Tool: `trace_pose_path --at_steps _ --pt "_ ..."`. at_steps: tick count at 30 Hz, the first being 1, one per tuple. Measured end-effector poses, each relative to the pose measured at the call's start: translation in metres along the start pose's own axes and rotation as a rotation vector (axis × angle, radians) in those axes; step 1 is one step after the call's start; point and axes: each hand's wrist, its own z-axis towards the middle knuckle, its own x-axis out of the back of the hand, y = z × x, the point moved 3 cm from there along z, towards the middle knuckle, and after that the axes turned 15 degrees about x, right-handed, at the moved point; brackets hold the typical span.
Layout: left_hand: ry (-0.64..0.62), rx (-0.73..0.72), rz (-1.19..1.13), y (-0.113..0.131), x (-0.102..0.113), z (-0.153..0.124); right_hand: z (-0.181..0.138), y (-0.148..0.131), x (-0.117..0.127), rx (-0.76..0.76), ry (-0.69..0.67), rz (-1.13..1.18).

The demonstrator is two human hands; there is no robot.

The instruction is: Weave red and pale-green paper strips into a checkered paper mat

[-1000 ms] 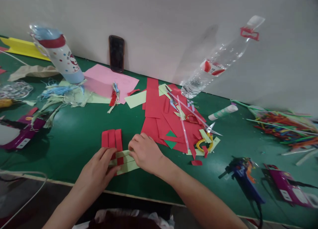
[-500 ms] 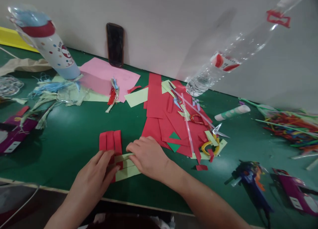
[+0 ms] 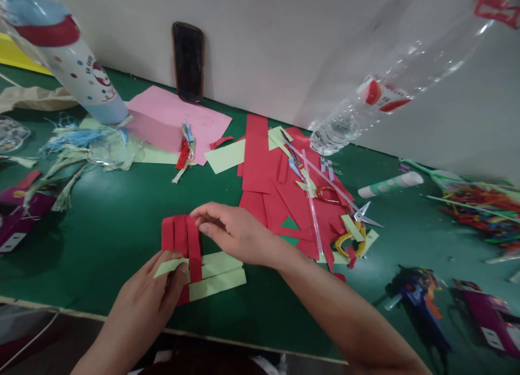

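My left hand (image 3: pixel 152 288) pinches the folded-back end of a pale green paper strip (image 3: pixel 169 266) between thumb and fingers, pressing near the left side of a small woven paper piece. Red paper strips (image 3: pixel 174 235) stand side by side at its top. One longer red strip (image 3: pixel 195 264) lies down across the flat pale green strips (image 3: pixel 221 277), which stick out to the right. My right hand (image 3: pixel 233 231) hovers at the upper end of that red strip, fingers bent and thumb apart, its fingertips at or just touching the paper. Part of the weave is hidden under my left hand.
Red paper sheets (image 3: pixel 255 158) with scissors (image 3: pixel 361 215) and scraps lie ahead to the right. A tilted clear bottle (image 3: pixel 345 125), a phone (image 3: pixel 188 63) and a patterned flask (image 3: pixel 85 71) stand along the wall. A blue glue gun (image 3: pixel 418 304) rests at right.
My right hand has left the pale green strips and moved up and left to the red strip's top. A pale green strip's end is now folded back in my left hand. The view shifted slightly.
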Motion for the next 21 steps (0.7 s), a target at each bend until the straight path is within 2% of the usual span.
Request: trace_pose_path --at_steps 3,5,8,12,21 --pt "-0.021 0.036 0.0 -0.001 0.001 0.001 0.01 0.013 -0.002 0.046 -0.073 -0.34" --pt "-0.016 0.042 0.004 -0.001 0.001 0.001 0.016 0.018 -0.007 0.062 -0.119 -0.451" --pt "-0.04 0.047 0.006 -0.002 0.0 0.001 0.022 0.022 -0.015 0.009 -0.157 -0.563" --pt "-0.057 0.051 0.004 -0.003 -0.001 0.001 0.027 0.022 -0.018 -0.038 -0.187 -0.634" --pt "-0.053 0.057 -0.055 -0.003 0.0 0.003 0.025 0.023 -0.016 -0.021 -0.162 -0.578"
